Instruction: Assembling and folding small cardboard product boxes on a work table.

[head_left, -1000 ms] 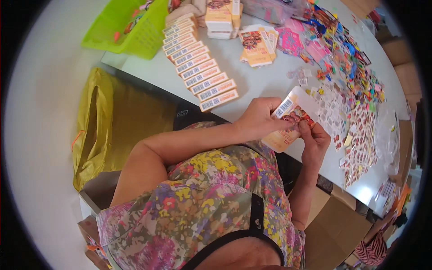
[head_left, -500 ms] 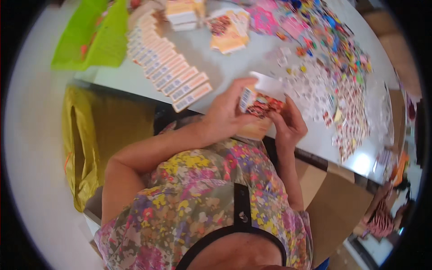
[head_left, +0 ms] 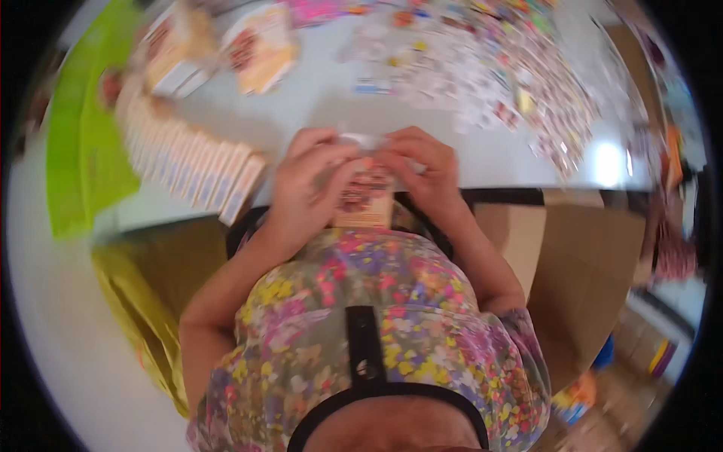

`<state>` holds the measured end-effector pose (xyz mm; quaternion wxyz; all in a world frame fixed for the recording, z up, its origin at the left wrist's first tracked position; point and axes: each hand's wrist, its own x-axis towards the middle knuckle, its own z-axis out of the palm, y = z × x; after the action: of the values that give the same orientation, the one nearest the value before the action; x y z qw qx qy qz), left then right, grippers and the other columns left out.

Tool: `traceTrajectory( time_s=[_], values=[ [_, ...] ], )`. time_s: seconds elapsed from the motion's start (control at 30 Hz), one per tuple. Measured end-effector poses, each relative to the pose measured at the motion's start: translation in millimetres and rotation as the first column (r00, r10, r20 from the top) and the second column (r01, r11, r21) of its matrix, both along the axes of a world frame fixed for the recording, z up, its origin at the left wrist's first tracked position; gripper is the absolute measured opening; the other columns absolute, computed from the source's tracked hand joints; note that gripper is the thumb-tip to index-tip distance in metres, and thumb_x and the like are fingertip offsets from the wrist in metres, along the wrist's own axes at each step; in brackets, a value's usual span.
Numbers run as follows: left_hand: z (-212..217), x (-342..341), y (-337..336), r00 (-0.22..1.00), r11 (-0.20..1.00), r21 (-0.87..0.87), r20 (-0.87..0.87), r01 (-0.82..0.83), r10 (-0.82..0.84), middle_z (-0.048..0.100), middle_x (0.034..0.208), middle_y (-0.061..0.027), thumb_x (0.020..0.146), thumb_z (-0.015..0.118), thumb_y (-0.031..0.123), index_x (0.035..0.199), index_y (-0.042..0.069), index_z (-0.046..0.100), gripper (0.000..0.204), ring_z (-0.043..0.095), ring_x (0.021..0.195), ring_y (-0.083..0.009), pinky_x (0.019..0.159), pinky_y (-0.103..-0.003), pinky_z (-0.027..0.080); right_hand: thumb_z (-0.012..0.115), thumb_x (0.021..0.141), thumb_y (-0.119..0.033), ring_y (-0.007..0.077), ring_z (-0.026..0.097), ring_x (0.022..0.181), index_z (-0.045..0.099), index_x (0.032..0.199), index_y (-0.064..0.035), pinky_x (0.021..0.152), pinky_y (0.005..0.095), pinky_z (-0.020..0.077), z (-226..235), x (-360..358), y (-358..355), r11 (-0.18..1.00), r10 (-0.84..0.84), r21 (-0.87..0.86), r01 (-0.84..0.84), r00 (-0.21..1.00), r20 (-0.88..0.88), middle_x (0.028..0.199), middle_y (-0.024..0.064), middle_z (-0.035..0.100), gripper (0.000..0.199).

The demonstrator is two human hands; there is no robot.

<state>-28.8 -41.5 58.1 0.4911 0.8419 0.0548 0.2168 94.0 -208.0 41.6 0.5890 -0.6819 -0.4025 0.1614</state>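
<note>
Packet (head_left: pixel 364 197), printed orange-red and blurred, sits pinched between both hands' fingers (head_left: pixel 325 162).

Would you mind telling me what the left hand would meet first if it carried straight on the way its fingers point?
Probably the right hand: the left hand points across the small packet both hold, though blur hides depth.

The hands (head_left: pixel 361 177) drew in from the right toward the chest, bringing the small card packet (head_left: pixel 364 197) over the desk (head_left: pixel 482 154) edge. The packet turned from tilted to upright, and both hands closed together along its top.
</note>
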Motion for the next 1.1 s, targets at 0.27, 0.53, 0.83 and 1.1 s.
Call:
traceTrajectory(
  time_s=[0.27,0.53,0.83,1.1],
  values=[
    [6,-14,-3,0.979,0.916,-0.376,-0.193,-0.138,0.069,0.063,0.092,-0.0056,0.088,0.063,-0.005,0.098,-0.002,0.061,0.01,0.058,0.086,-0.0094,0.08,-0.023,0.046,0.074,0.079,-0.016,0.0176,0.067,0.069,0.072,0.083,-0.0011,0.062,0.029,0.051,17,3,-7,0.997,0.056,-0.038,-0.064,0.985,-0.165,0.078,0.0087,0.07,0.015],
    [15,2,-4,0.97,0.838,-0.516,-0.238,-0.177,0.058,0.063,0.09,-0.0061,0.086,0.063,-0.008,0.098,-0.004,0.061,0.012,0.057,0.082,-0.0099,0.077,-0.022,0.044,0.071,0.072,-0.013,0.0156,0.065,0.06,0.071,0.08,0.0008,0.058,0.0286,0.0503,29,10,-18,0.992,0.053,-0.102,-0.075,0.977,-0.208,0.068,0.0099,0.069,0.016],
    [25,0,-3,0.971,0.889,-0.455,-0.234,-0.059,-0.055,0.061,0.092,-0.0071,0.086,0.061,-0.006,0.085,-0.002,0.064,0.005,0.055,0.084,-0.0119,0.078,-0.023,0.042,0.073,0.076,-0.018,0.0191,0.064,0.059,0.071,0.078,-0.0002,0.058,0.0297,0.0502,23,16,-12,0.973,0.174,-0.126,-0.193,0.973,-0.15,0.066,0.0095,0.067,0.018],
    [2,-8,0,0.974,0.722,-0.689,-0.115,0.064,-0.196,0.055,0.119,-0.0112,0.09,0.057,-0.001,0.115,-0.001,0.057,0.025,0.056,0.104,-0.018,0.089,-0.03,0.045,0.07,0.087,-0.015,0.0161,0.066,0.085,0.069,0.094,-0.0029,0.072,0.0292,0.0532,17,2,-37,0.998,0.032,-0.043,-0.039,0.987,-0.159,0.094,0.0064,0.068,0.014]
  ],
)
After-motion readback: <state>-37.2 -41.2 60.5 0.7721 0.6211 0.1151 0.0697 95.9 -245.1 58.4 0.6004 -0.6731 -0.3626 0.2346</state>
